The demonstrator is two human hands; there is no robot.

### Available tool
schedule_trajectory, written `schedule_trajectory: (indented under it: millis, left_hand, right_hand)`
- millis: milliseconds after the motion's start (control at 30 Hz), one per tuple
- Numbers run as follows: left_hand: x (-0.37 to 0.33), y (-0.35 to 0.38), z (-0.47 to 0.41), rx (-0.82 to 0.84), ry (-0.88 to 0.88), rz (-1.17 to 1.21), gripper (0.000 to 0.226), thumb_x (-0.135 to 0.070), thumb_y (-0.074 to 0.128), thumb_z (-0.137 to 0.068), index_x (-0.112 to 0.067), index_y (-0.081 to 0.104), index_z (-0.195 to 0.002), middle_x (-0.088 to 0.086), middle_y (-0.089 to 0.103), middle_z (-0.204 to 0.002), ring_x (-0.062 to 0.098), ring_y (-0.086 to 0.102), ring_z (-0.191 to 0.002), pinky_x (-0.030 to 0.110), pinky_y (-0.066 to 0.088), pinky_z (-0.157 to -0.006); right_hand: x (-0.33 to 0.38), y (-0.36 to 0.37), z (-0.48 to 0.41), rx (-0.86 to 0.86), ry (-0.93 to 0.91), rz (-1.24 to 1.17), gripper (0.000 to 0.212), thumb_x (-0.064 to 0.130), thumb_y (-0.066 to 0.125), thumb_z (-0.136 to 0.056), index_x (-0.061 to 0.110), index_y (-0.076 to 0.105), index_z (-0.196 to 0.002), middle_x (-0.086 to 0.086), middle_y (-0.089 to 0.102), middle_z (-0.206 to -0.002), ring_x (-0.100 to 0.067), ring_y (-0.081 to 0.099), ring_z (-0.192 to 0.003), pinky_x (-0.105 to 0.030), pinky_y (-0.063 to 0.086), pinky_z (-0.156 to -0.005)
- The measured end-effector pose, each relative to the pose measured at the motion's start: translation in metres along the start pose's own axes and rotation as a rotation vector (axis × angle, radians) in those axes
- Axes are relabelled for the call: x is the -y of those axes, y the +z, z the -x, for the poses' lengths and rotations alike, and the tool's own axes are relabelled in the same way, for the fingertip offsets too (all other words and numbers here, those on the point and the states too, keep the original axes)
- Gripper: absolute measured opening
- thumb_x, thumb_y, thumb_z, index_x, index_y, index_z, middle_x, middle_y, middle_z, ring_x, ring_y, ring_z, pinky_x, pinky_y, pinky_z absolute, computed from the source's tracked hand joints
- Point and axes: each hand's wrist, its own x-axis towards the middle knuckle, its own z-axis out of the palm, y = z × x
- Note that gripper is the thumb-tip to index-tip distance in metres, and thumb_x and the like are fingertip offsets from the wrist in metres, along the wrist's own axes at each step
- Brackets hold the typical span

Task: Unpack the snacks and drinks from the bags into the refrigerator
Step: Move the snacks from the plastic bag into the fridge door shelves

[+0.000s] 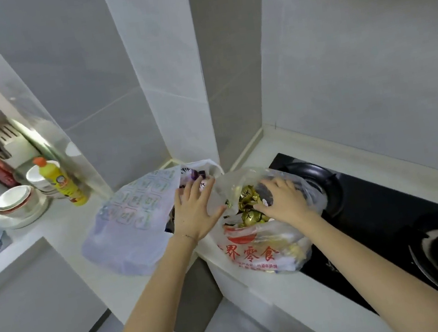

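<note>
Two plastic bags sit in the counter's inner corner. The left bag (132,225) is pale lilac with faint print, and dark and purple packets show at its mouth. The right bag (257,251) is clear with red lettering and holds several gold-wrapped snacks (248,204). My left hand (196,212) lies between the bags with fingers spread, its thumb against the clear bag's rim. My right hand (283,201) reaches into the clear bag's mouth, palm down over the snacks; its fingertips are hidden. The refrigerator is out of view.
A black gas hob (391,213) with two burners lies right of the bags. At the far left stand a yellow dish soap bottle (61,182), stacked white bowls (17,203), sauce bottles and a knife block. Grey tiled walls close the corner.
</note>
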Motion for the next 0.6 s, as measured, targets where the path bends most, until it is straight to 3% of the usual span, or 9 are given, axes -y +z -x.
schedule_trajectory:
  millis: [133, 233, 333, 467, 600]
  left_hand:
    - [-0.010, 0.023, -0.026, 0.053, 0.166, 0.053, 0.075, -0.067, 0.020, -0.086, -0.029, 0.024, -0.151, 0.003, 0.021, -0.159, 0.024, 0.008, -0.149, 0.050, 0.002, -0.119]
    - [-0.025, 0.035, -0.041, 0.003, 0.347, 0.071, 0.060, -0.049, 0.039, -0.091, -0.023, 0.038, -0.145, 0.002, 0.034, -0.153, 0.025, 0.018, -0.146, 0.053, 0.013, -0.118]
    - [-0.039, 0.049, -0.053, 0.017, 0.440, 0.121, 0.053, -0.038, 0.055, -0.092, -0.021, 0.044, -0.141, 0.000, 0.040, -0.149, 0.024, 0.024, -0.143, 0.046, 0.009, -0.119]
    - [-0.047, 0.064, -0.069, 0.241, 0.403, 0.082, 0.060, -0.040, 0.051, -0.096, -0.022, 0.032, -0.149, 0.001, 0.024, -0.159, 0.022, 0.011, -0.148, 0.044, 0.003, -0.121]
    - [-0.042, 0.079, -0.083, 0.328, 0.242, 0.005, 0.067, -0.051, 0.048, -0.093, -0.028, 0.024, -0.151, 0.003, 0.014, -0.161, 0.026, 0.002, -0.149, 0.045, -0.005, -0.118]
  right_hand:
    - [-0.020, 0.014, -0.009, 0.079, 0.114, 0.012, 0.076, 0.056, 0.058, -0.084, 0.028, 0.029, -0.149, -0.004, 0.033, -0.149, -0.029, 0.028, -0.137, -0.045, 0.036, -0.107]
    - [-0.033, 0.021, -0.018, 0.122, 0.158, 0.001, 0.078, 0.057, 0.059, -0.083, 0.030, 0.028, -0.149, -0.004, 0.031, -0.152, -0.030, 0.027, -0.140, -0.046, 0.032, -0.109]
    - [-0.041, 0.026, -0.027, 0.158, 0.180, -0.005, 0.079, 0.058, 0.059, -0.082, 0.030, 0.027, -0.149, -0.003, 0.031, -0.152, -0.030, 0.028, -0.139, -0.045, 0.032, -0.108]
    - [-0.047, 0.031, -0.037, 0.228, 0.188, 0.008, 0.079, 0.056, 0.060, -0.084, 0.027, 0.027, -0.150, -0.001, 0.028, -0.154, -0.028, 0.027, -0.140, -0.045, 0.032, -0.107]
    - [-0.052, 0.041, -0.050, 0.272, 0.173, 0.011, 0.079, 0.057, 0.063, -0.081, 0.025, 0.034, -0.147, -0.001, 0.033, -0.153, -0.029, 0.033, -0.138, -0.045, 0.035, -0.106]
